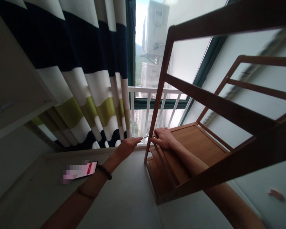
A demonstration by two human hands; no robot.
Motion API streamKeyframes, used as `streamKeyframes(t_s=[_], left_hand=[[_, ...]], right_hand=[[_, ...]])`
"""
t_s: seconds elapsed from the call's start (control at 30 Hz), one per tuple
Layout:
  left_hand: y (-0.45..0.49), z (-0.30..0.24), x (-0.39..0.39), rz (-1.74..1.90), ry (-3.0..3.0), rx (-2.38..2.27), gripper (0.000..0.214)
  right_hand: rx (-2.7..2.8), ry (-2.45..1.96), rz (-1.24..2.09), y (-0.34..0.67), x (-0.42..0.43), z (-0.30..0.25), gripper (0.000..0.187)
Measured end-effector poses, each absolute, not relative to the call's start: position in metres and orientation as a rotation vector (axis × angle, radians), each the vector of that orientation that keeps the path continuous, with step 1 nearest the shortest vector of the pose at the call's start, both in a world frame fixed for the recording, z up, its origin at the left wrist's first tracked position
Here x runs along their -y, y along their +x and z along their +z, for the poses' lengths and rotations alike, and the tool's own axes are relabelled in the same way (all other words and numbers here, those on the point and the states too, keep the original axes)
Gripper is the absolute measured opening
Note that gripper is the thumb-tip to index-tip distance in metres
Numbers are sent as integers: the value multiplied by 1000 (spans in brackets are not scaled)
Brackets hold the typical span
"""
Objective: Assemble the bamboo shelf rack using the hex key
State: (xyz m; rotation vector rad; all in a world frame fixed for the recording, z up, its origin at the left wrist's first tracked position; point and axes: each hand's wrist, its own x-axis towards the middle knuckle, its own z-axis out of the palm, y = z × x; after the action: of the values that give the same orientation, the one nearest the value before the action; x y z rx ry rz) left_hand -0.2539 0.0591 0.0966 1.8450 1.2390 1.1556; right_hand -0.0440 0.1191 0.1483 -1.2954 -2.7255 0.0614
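Observation:
A brown wooden shelf rack (195, 140) stands tilted in my view on the right. My left hand (130, 144), with a dark bead bracelet on its wrist, is closed in a pinch on a thin metal rod (145, 137). The rod's far end reaches the rack's slim front post. Just across that post, my right hand (164, 138) grips the corner of the shelf board, its fingers bent over the edge and its thumb near the post. The right forearm passes through the rack's open frame. Where the rod meets the wood is too small to make out.
A phone (89, 169) with a lit screen lies on the floor at left. Behind are a striped curtain (92, 76), a white railing (147, 90) and a window. A small pinkish object (275, 194) lies at right. A pale panel edge (26, 109) juts in at left.

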Motion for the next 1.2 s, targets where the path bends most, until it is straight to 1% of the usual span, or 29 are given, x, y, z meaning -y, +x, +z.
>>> streamKeyframes(t_s=[0.1, 0.2, 0.3, 0.43, 0.53, 0.6, 0.7, 0.83, 0.97, 1.07, 1.13, 1.2], left_hand=[[-260, 106, -64, 1125, 1967, -1300, 32], [-258, 107, -63, 1118, 1905, -1361, 37], [-247, 100, -58, 1160, 1746, -1315, 32], [-234, 93, -55, 1266, 1522, -1250, 34], [-231, 94, -59, 1351, 1227, -1160, 33], [-232, 96, -61, 1338, 1050, -1082, 36], [-237, 98, -64, 1205, 977, -1078, 35], [-241, 103, -65, 1130, 1096, -1161, 31], [-246, 110, -64, 1216, 1603, -1387, 21], [-251, 110, -60, 1194, 1927, -1433, 15], [-250, 107, -56, 1194, 1958, -1412, 17], [-244, 100, -52, 1266, 1821, -1374, 23]], right_hand=[[2731, -1285, 51, -43, -120, 147, 37], [2736, -1288, 45, -43, -120, 145, 37], [2729, -1295, 44, -43, -120, 145, 36], [2724, -1291, 24, -43, -119, 146, 37], [2725, -1288, 8, -43, -119, 146, 38], [2724, -1281, 4, -43, -119, 146, 39], [2728, -1284, 3, -43, -120, 145, 39], [2723, -1305, 25, -43, -121, 145, 37], [2714, -1286, 39, -43, -122, 143, 36], [2726, -1283, 28, -44, -124, 142, 37], [2734, -1278, 19, -44, -124, 142, 36], [2735, -1274, 16, -44, -123, 143, 36]])
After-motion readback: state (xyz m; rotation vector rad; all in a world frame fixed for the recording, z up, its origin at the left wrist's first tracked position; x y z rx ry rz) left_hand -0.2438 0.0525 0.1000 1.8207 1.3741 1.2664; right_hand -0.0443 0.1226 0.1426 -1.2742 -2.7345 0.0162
